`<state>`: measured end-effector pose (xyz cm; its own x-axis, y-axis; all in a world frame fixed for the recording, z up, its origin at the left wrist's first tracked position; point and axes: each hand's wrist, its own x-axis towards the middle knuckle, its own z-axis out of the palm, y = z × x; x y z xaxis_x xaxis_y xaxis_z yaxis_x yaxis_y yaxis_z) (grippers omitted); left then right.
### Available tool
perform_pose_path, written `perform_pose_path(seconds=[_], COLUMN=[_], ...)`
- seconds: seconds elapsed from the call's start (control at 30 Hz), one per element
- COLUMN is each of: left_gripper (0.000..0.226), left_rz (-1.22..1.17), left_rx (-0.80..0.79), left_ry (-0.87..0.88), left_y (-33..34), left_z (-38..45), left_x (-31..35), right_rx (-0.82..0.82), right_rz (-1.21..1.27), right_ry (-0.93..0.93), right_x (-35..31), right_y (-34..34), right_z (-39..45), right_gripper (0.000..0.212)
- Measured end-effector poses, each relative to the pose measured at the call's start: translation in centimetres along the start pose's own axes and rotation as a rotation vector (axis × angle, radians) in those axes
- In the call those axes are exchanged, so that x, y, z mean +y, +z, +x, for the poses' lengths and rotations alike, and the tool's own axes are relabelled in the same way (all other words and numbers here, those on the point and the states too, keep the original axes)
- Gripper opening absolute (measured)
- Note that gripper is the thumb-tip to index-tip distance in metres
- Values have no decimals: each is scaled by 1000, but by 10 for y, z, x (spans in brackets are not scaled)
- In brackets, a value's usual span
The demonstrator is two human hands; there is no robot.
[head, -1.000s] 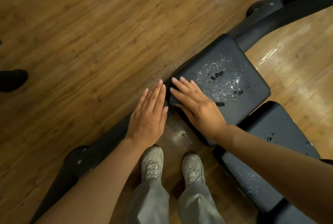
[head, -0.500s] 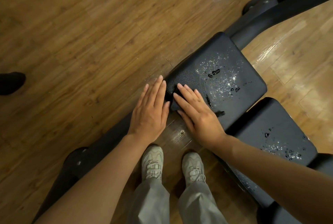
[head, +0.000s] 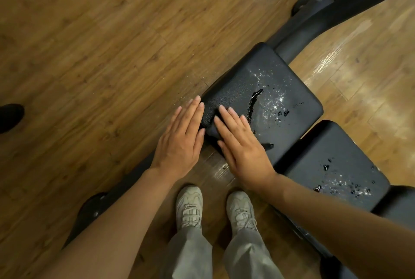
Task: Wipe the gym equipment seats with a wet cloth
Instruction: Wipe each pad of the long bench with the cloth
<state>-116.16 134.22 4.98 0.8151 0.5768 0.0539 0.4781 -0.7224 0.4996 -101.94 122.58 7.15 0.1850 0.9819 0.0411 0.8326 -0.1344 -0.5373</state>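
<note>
Wet seat pad, no cloth in view: wiping not yet begun.
Left hand and right hand flat, fingers straight, gripping nothing; next: fetch cloth.

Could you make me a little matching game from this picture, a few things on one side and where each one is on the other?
Things:
1. left hand
2. right hand
3. pale shoes
4. second pad

Places:
A. on the wooden floor, below the hands
B. flat on the wet seat pad, near its corner
C. right of the seat pad, dotted with droplets
D. beside the seat pad's left corner

Pairs: 1-D, 2-B, 3-A, 4-C
</note>
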Motion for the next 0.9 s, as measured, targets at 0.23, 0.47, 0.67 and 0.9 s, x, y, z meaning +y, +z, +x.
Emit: perform_pose_path(seconds=[0.23, 0.47, 0.67, 0.9], left_gripper=[50, 49, 50, 46], left_rz=[55, -4, -25, 80], left_rx=[-14, -3, 46, 42], left_ry=[42, 18, -45, 8], left_y=[1, 0, 9, 13], left_z=[4, 11, 18, 17], left_x=[1, 10, 19, 18], right_rx=[61, 256, 24, 175], right_rz=[-82, -82, -60, -123], right_ry=[-16, 233, -172, 126], right_x=[56, 65, 46, 102], right_y=[-20, -24, -16, -50], right_z=[64, 100, 54, 110], right_gripper=[45, 43, 38, 40])
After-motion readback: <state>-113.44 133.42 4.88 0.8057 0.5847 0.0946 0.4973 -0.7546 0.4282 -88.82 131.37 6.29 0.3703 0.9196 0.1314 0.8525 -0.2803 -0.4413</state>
